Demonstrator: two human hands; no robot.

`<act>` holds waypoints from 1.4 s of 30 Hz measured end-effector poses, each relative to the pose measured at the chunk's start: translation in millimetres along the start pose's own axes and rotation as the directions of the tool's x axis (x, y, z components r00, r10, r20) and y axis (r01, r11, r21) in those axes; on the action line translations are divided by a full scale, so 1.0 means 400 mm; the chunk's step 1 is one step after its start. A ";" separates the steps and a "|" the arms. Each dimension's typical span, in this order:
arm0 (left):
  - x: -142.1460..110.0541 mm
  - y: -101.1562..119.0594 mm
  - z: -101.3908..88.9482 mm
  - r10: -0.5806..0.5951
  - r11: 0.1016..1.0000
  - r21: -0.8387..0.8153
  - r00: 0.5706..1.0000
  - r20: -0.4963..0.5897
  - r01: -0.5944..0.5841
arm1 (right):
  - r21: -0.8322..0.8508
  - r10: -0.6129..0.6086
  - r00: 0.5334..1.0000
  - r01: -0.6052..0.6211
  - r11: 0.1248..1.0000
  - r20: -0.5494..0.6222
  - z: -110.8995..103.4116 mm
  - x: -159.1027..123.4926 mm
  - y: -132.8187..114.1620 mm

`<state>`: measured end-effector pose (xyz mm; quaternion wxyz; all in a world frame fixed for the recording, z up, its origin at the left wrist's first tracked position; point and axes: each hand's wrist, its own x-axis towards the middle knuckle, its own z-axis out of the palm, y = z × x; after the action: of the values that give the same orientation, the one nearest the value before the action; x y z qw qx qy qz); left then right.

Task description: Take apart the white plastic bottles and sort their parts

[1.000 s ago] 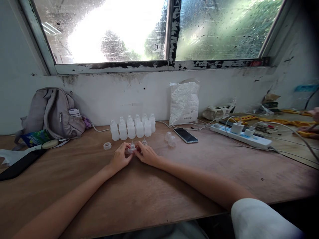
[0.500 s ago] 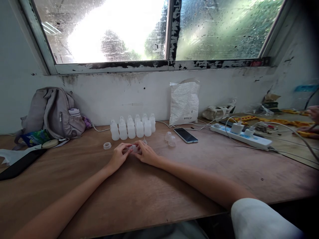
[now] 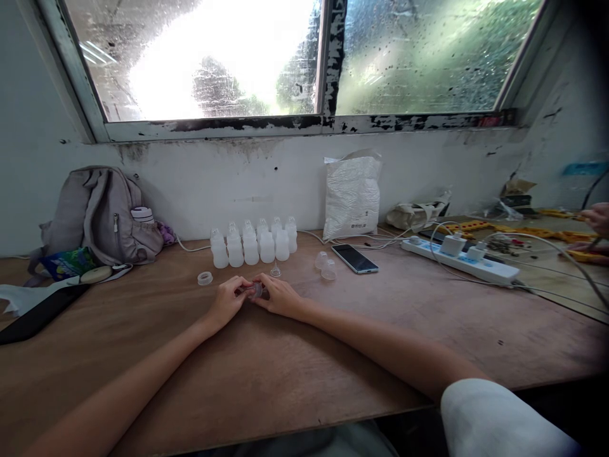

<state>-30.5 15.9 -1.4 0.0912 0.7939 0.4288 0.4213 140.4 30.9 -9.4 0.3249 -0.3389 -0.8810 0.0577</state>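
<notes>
My left hand [image 3: 228, 299] and my right hand [image 3: 276, 295] meet over the table, fingertips closed on a clear plastic bottle collar ring [image 3: 257, 290] between them. Fingers cover part of the ring, so I cannot make out whether another piece sits in it. Just beyond my right hand stands a clear bottle nipple [image 3: 275, 270]. A second collar ring [image 3: 205, 278] lies to the left of my hands. Behind them, several milky baby bottles [image 3: 250, 247] stand upright in rows with clear tops. Two translucent domed caps [image 3: 328, 270] rest to the right.
A phone [image 3: 354, 259] lies right of the caps, and a white plastic bag [image 3: 352, 198] leans on the wall. Farther right is a power strip [image 3: 461, 261] with cables. A grey backpack [image 3: 98, 216] stands at left. Another person's hand [image 3: 597, 219] shows at the right edge.
The ring in my fingers has turned, showing more of its round opening. My right hand has shifted slightly left and down, uncovering the nipple behind it.
</notes>
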 end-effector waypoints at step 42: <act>0.006 -0.025 0.008 -0.174 0.983 -0.047 0.981 0.081 0.179 | -0.383 0.275 0.917 -0.374 0.844 -0.289 -0.080 0.219 0.123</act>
<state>-33.5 24.8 -7.1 0.1658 0.7655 0.4823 0.3923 138.2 120.3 46.5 0.3238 -0.5515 -0.7590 -0.1222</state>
